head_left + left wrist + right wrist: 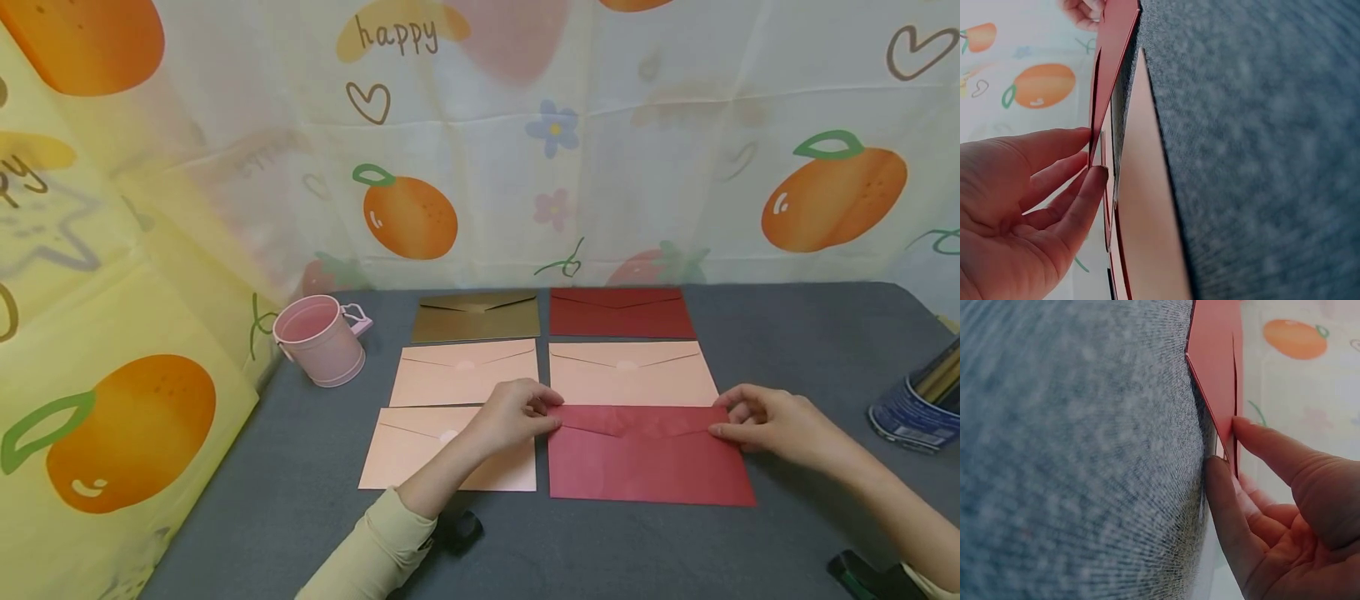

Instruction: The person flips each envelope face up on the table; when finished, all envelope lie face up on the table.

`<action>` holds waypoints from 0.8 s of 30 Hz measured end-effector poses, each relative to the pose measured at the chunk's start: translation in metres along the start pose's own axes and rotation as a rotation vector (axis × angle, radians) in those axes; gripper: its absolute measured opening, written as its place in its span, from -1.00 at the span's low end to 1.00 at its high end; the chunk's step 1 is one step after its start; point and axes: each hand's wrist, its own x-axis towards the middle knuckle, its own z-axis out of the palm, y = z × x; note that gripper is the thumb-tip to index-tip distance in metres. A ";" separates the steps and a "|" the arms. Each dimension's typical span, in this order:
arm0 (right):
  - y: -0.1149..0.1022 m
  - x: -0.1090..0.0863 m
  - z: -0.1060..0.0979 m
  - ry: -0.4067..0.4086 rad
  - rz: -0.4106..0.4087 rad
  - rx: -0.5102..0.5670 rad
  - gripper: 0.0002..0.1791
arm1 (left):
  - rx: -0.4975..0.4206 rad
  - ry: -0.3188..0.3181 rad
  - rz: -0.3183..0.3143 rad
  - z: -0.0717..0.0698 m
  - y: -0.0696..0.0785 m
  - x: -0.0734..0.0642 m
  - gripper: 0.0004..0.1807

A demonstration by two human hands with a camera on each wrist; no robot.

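A red envelope [651, 467] lies flap side up in the nearest row, at the right of the group. My left hand [517, 414] pinches its upper left corner between thumb and fingers. At the upper right corner, my right hand [776, 423] pinches it the same way. In the left wrist view, the left thumb and fingers [1054, 147] sit on either face of the envelope's edge, which stands slightly raised at the far side. The right wrist view shows the right hand [1297, 512] gripping the opposite edge. Under my left forearm is a pale pink envelope [408, 454], partly covered.
Farther back lie two more pale pink envelopes [465, 387], a gold envelope [476, 321] and a dark red envelope [622, 315]. A pink bucket [326, 350] stands left, a blue tin [911, 417] holding sticks stands right. A fruit-print cloth [487, 208] hangs behind the grey table [262, 517].
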 end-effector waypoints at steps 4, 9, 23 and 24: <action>0.000 0.000 0.001 0.015 -0.011 -0.062 -0.47 | 0.025 -0.025 0.009 0.001 0.000 0.000 -0.73; 0.002 0.000 0.001 0.042 -0.037 -0.135 -0.51 | 0.066 -0.063 -0.004 0.001 0.001 0.000 -0.72; 0.004 -0.001 0.000 0.029 -0.052 -0.124 -0.55 | 0.044 -0.073 -0.005 0.001 -0.003 -0.002 -0.74; 0.005 -0.001 0.000 0.031 -0.052 -0.127 -0.55 | 0.037 -0.074 -0.010 0.001 -0.004 -0.002 -0.73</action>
